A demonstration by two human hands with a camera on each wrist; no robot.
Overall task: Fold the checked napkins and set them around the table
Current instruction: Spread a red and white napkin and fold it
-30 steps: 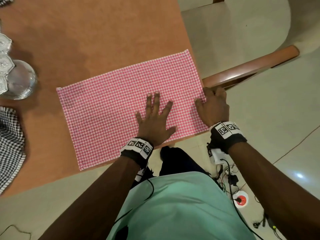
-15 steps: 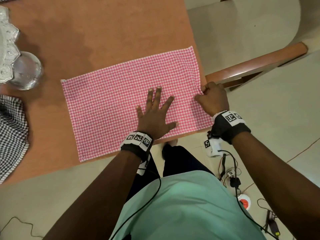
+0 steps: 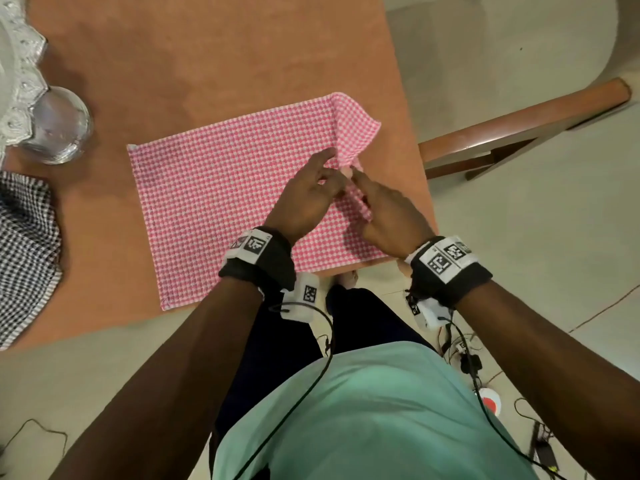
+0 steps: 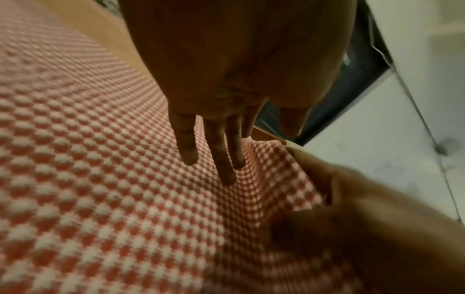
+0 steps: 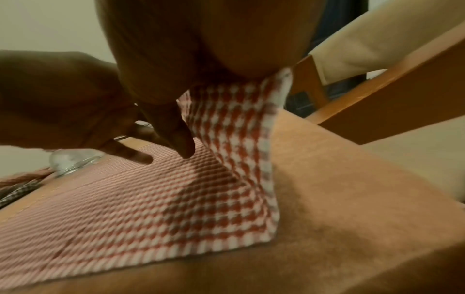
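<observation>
A pink checked napkin [image 3: 225, 202] lies spread near the front right corner of the brown table [image 3: 207, 46]. My right hand [image 3: 381, 216] pinches its right edge and holds it up off the table, so the cloth rises in a fold [image 5: 239, 123]. My left hand [image 3: 311, 192] is just left of it, fingers [image 4: 221, 159] straight and pointing down at the napkin [image 4: 100, 179] beside the raised edge. It grips nothing. A black checked napkin [image 3: 24, 251] lies crumpled at the table's left edge.
An upturned glass [image 3: 57, 126] and a silver embossed tray [image 3: 17, 57] sit at the far left of the table. A wooden chair [image 3: 519, 123] stands close to the table's right side. Cables and a small red and white device [image 3: 488, 403] lie on the floor.
My right hand has lifted the napkin's right edge and drawn it inward. My left hand has come up from pressing flat on the cloth and moved right, next to the raised edge.
</observation>
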